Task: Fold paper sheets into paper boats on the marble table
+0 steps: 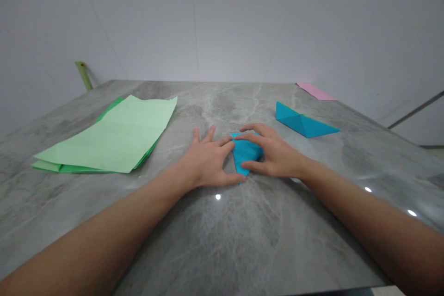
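A small folded blue paper (244, 151) lies on the grey marble table (222, 236) in the middle of the view. My left hand (208, 163) lies flat with fingers spread, its fingertips and thumb pressing the paper's left edge. My right hand (274, 153) covers the paper's right side, fingers stretched out over the top and thumb along the lower edge. Neither hand grips it; both press it flat.
A stack of light green paper sheets (111, 138) lies on the left. A finished blue folded paper shape (303, 121) sits to the right rear. A pink sheet (316, 91) lies at the far right corner. A white wall stands behind.
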### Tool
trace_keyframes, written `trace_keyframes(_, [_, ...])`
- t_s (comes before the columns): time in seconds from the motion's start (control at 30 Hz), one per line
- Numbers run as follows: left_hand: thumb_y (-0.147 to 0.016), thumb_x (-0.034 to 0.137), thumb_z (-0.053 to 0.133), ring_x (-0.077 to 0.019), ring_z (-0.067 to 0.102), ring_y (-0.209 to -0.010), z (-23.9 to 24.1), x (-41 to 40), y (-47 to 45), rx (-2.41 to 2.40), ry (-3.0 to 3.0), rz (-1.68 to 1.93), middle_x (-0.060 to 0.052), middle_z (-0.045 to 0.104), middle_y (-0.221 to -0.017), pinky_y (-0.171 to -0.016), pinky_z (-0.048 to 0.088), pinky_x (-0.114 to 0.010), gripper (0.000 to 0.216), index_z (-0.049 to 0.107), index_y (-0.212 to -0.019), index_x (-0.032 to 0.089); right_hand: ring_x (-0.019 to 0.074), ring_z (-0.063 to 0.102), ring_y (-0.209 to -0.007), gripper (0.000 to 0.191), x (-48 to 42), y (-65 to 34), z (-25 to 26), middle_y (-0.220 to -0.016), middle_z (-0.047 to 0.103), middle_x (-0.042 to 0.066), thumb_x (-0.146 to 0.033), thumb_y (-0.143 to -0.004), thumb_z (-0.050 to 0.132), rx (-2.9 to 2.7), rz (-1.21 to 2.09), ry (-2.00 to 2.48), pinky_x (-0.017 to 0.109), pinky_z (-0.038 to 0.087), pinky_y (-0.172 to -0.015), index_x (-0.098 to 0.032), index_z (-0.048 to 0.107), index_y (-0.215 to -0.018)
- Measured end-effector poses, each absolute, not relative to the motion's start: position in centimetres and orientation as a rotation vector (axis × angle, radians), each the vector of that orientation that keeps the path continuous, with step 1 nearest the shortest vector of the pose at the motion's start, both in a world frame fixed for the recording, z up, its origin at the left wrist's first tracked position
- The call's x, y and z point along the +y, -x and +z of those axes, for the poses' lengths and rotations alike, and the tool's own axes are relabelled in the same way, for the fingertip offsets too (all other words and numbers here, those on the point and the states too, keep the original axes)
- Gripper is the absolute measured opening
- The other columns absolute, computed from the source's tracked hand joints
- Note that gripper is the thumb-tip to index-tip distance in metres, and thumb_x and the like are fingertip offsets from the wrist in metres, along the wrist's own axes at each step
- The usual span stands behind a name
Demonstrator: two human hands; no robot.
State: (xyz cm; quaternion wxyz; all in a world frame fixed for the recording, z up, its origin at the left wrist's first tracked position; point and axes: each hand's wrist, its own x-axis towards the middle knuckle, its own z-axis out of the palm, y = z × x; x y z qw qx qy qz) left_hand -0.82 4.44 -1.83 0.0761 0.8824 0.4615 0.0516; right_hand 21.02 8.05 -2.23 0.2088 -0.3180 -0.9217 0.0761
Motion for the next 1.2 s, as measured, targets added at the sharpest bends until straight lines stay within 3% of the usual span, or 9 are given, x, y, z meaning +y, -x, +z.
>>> trace_keyframes(0.23, [-0.072, 0.086, 0.045, -0.0561, 0.001, -0.142, -1.9, 4.9, 1.5, 1.395, -2.593, 0.128, -0.004, 0.024, -0.161, -0.099, 0.006, -0.085, 0.093, 0.041, -0.145, 0.028, 0.0418, 0.021, -0.145, 0.096, 8.2, -21.4, -2.5, -0.152, 0.035, 0.020, -0.059, -0.069, 0.074, -2.634, 0.333, 1.020, 0.067, 0.022, -0.111, -0.020, 0.037, -0.148])
trace_keyframes(0.53, [-0.067, 0.091, 0.043, -0.0519, -0.005, -0.144, -1.6, 4.9, 1.4, 1.451, -2.508, 0.072, -0.010, 0.015, -0.163, -0.102, 0.008, -0.082, 0.102, 0.040, -0.146, 0.026, 0.0429, 0.006, -0.148, 0.098, 9.2, -22.3, -1.8, -0.159, 0.022, 0.019, -0.049, -0.071, 0.072, -2.607, 0.419, 1.294, 0.071, 0.013, -0.111, -0.020, 0.025, -0.152])
trace_keyframes(0.93, [-0.068, 0.088, 0.047, -0.0533, -0.005, -0.143, -1.7, 4.9, 1.6, 1.438, -2.479, 0.067, -0.012, 0.012, -0.163, -0.101, 0.009, -0.082, 0.103, 0.039, -0.147, 0.023, 0.0425, 0.022, -0.145, 0.079, 12.3, -25.3, -2.8, -0.150, 0.039, 0.016, -0.038, -0.076, 0.069, -2.515, 0.336, 1.278, 0.066, 0.025, -0.111, -0.023, 0.037, -0.146])
trace_keyframes(1.2, [-0.068, 0.088, 0.046, -0.0530, -0.004, -0.143, -1.6, 4.8, 1.6, 1.446, -2.475, 0.053, -0.010, 0.011, -0.163, -0.103, 0.010, -0.081, 0.103, 0.040, -0.146, 0.023, 0.0319, 0.046, -0.131, 0.068, 13.7, -26.6, -3.2, -0.140, 0.049, 0.015, -0.031, -0.077, 0.067, -2.440, 0.356, 1.288, 0.051, 0.034, -0.112, -0.019, 0.043, -0.140])
